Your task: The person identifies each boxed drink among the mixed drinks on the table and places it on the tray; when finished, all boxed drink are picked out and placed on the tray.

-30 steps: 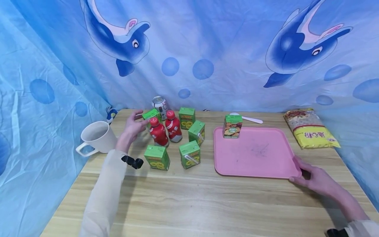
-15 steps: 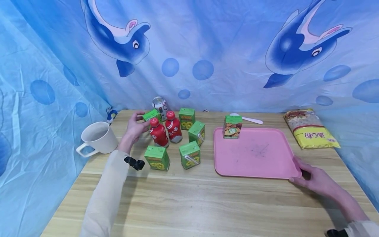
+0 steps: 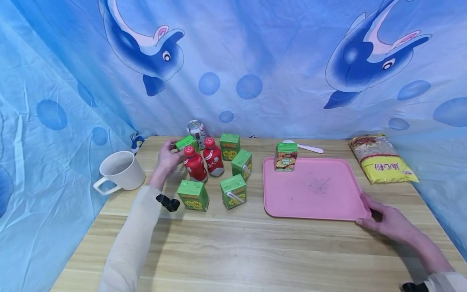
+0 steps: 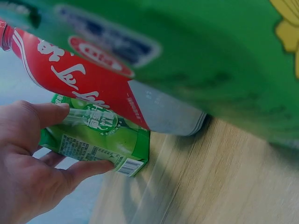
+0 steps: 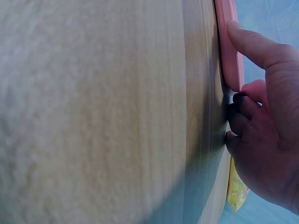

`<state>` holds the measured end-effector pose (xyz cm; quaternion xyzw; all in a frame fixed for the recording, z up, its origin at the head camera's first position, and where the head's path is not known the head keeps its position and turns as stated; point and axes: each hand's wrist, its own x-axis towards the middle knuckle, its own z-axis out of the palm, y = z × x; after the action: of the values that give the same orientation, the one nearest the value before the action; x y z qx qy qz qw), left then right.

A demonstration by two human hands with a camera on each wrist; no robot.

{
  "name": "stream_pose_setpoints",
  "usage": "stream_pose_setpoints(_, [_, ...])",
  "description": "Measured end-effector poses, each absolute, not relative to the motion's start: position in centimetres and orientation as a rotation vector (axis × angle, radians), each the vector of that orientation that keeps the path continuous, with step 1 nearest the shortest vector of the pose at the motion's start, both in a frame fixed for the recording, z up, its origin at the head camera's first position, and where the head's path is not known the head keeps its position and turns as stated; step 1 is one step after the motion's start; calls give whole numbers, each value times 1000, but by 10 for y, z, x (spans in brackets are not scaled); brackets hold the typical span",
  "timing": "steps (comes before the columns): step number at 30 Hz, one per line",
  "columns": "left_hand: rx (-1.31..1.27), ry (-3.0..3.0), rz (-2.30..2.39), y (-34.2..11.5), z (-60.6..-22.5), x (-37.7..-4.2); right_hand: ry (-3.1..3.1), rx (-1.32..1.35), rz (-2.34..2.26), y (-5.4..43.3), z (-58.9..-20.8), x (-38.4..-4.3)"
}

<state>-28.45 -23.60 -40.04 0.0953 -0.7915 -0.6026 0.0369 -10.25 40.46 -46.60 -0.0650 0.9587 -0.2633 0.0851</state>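
My left hand [image 3: 169, 160] holds a green juice box [image 3: 186, 142] at the back left, behind two red bottles [image 3: 196, 164]. In the left wrist view, thumb and fingers lie on opposite sides of that box, which has a straw on its face. A red-and-white bottle [image 4: 77, 77] stands close by, and another green carton [image 4: 224, 65] fills the near foreground. My right hand [image 3: 392, 221] grips the near right corner of the pink tray [image 3: 317, 194]. The right wrist view has the thumb on the tray's rim [image 5: 229, 56] and the other fingers curled at its corner.
One juice box [image 3: 286, 157] stands on the tray's back left corner. Several other green boxes [image 3: 233, 191] stand mid-table. A can [image 3: 197, 132] is at the back, a white mug [image 3: 122, 170] at left. A spoon [image 3: 310, 148] and a yellow food bag [image 3: 384, 160] lie behind and right.
My left hand has moved slightly right and closed in on the back left juice box. The right hand and the tray have stayed in place.
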Motion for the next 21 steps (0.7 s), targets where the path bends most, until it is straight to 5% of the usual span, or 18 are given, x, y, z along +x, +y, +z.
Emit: stream_pose_setpoints(21, [295,-2452,-1775,-241,-397,-287,2870,-196,-777,403,-464,-103])
